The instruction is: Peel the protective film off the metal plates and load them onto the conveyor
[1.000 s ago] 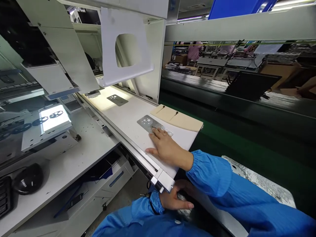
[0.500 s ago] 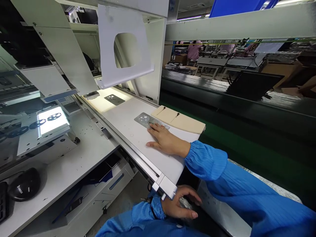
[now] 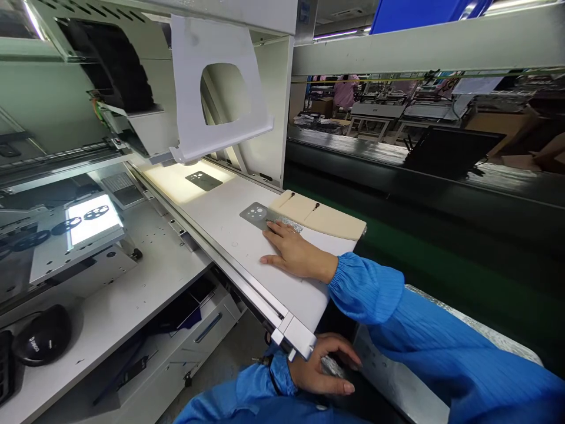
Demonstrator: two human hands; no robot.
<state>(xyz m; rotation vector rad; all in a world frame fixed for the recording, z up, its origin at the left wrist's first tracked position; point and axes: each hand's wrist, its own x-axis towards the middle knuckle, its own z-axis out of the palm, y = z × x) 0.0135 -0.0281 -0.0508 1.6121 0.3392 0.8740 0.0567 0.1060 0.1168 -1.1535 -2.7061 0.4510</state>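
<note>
The right hand (image 3: 296,254) lies flat, fingers together, pinning the plate (image 3: 258,214) to the belt (image 3: 229,221), while the left hand (image 3: 318,368) curls around 1 crinkled foil piece (image 3: 332,366) below the belt's end.

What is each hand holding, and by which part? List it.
Right hand: holds nothing; it lies flat, fingertips pressing the near end of the grey perforated plate on the white belt. Left hand: closed around a small shiny piece, mostly hidden; the part cannot be told.
</note>
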